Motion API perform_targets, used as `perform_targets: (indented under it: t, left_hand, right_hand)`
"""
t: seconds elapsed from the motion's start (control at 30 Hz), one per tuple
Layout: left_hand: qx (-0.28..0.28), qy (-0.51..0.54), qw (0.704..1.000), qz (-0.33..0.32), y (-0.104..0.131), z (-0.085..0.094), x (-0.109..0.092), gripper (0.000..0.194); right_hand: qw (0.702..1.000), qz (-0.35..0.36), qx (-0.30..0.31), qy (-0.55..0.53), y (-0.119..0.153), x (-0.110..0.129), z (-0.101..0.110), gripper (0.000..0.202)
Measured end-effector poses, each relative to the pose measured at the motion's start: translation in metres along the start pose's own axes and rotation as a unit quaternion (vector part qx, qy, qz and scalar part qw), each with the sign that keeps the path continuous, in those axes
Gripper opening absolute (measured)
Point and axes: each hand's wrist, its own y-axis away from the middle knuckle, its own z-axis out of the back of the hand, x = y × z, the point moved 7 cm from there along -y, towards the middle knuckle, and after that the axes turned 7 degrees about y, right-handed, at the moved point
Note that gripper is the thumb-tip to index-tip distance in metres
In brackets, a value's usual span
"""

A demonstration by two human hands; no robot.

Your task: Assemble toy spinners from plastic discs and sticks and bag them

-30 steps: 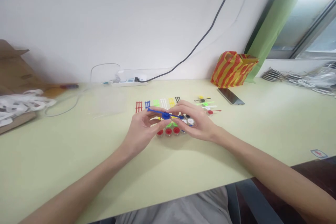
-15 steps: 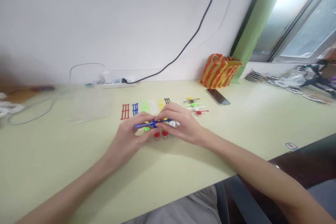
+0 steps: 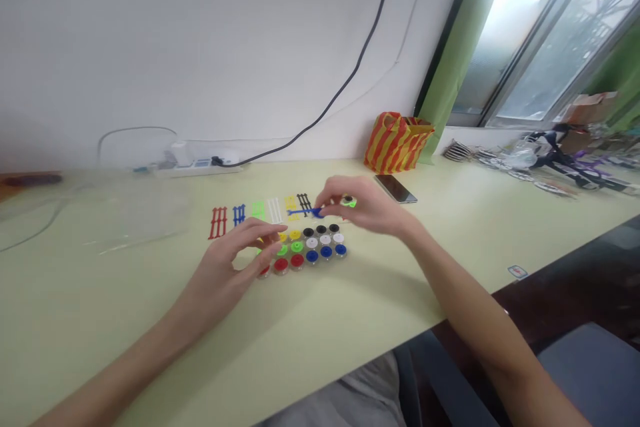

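Note:
My right hand pinches a blue arrow spinner, its shaft pointing left and its round blue hub at my fingertips. My left hand is raised with thumb and fingers apart and holds nothing. It covers the left end of several rows of small round pieces on clear bases: red discs, blue discs, green discs, white discs, yellow discs and black discs. Behind my right fingers, assembled spinners are mostly hidden.
Sets of red arrows, blue arrows, white arrows and black arrows lie behind the discs, with green and yellow ones between. A phone, striped bag, power strip and clear plastic bag stand farther back.
Both hands were together on the blue arrow spinner. My left hand has let go and opened, while my right has carried the spinner away from it to the right, uncovering the disc rows. The view has shifted.

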Motion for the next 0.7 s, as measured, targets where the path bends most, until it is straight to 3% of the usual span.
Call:
perform_targets:
  t: [0.13,0.27,0.5,0.7]
  left_hand:
    - [-0.005,-0.108,0.989,-0.096,0.0,0.003,-0.003,0.021]
    - [0.016,-0.175,0.97,-0.168,0.002,0.0,-0.001,0.027]
    - [0.02,-0.181,0.97,-0.158,0.002,0.002,-0.003,0.025]
    - [0.022,-0.164,0.977,-0.137,-0.001,0.0,-0.003,0.024]
  right_hand:
    - [0.968,-0.18,0.172,0.011,0.024,-0.07,0.021,0.019]
    - [0.919,-0.248,0.306,-0.003,0.047,-0.102,0.016,0.029]
    - [0.875,-0.3,0.378,0.031,0.057,-0.11,0.0,0.038]
    - [0.868,-0.305,0.383,0.085,0.055,-0.111,-0.004,0.03]
